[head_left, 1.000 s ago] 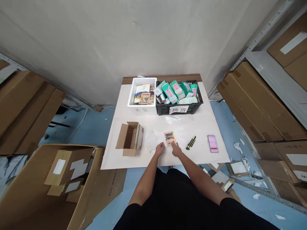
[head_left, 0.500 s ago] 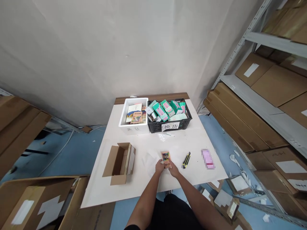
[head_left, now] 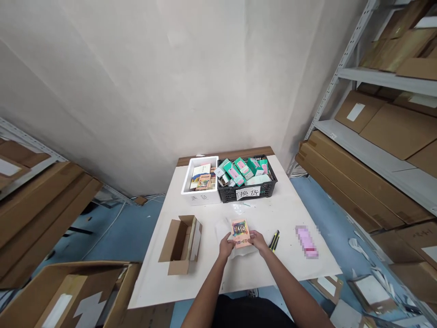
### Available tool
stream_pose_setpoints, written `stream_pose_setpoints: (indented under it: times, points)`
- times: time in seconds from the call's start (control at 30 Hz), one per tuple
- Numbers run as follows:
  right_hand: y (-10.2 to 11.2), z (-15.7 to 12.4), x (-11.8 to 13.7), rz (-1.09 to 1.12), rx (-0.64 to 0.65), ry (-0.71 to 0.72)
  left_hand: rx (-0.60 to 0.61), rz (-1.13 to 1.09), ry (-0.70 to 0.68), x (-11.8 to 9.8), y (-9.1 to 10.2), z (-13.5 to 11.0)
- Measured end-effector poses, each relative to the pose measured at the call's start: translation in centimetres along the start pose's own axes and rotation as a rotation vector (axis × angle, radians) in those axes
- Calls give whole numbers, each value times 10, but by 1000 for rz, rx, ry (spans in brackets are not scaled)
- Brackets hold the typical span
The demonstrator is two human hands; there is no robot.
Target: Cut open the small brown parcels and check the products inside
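Between my two hands is a small peach-coloured book point(head_left: 241, 232) with a colourful picture on its cover, held a little above the table. My left hand point(head_left: 226, 246) grips its lower left edge, and my right hand point(head_left: 257, 240) has its right edge. Clear plastic wrap point(head_left: 223, 228) lies beneath and to the left of the book. Near my right hand lies a yellow-and-black box cutter point(head_left: 274, 240). To the left stands an open cardboard box point(head_left: 184, 243) with its flaps out.
At the table's back are a white foam box point(head_left: 200, 198) with several books and a black crate point(head_left: 247, 193) full of green-and-pink cartons. A pixelated pink item point(head_left: 306, 241) lies at right. Shelves point(head_left: 382, 141) of cardboard boxes stand at right; a large open carton point(head_left: 99, 269) is at lower left.
My hands have moved apart to the book's two sides, and more of its cover shows. The view has shifted, so the table sits lower and further right.
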State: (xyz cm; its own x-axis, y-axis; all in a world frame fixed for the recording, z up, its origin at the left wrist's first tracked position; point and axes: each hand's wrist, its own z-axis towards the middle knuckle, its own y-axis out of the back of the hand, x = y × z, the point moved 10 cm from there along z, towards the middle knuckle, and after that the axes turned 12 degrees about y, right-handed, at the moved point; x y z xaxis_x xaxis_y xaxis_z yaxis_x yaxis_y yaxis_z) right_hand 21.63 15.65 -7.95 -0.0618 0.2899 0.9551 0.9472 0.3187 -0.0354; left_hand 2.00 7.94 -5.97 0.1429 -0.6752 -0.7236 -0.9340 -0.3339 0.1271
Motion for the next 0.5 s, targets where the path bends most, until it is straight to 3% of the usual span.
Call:
stream_pose_setpoints:
  times: [0.13, 0.3, 0.37, 0.5]
  points:
    - [-11, -4, 74, 203, 150, 61, 148, -249, -106, -52, 14, -27]
    - [-17, -15, 145, 301, 262, 144, 192, -219, -235, -113, 24, -60]
    - [-18, -17, 162, 308, 279, 171, 137, -168, -308, -133, 29, -70]
    - [-20, -18, 191, 280, 218, 301, -123, -75, -502, -171, 38, -97]
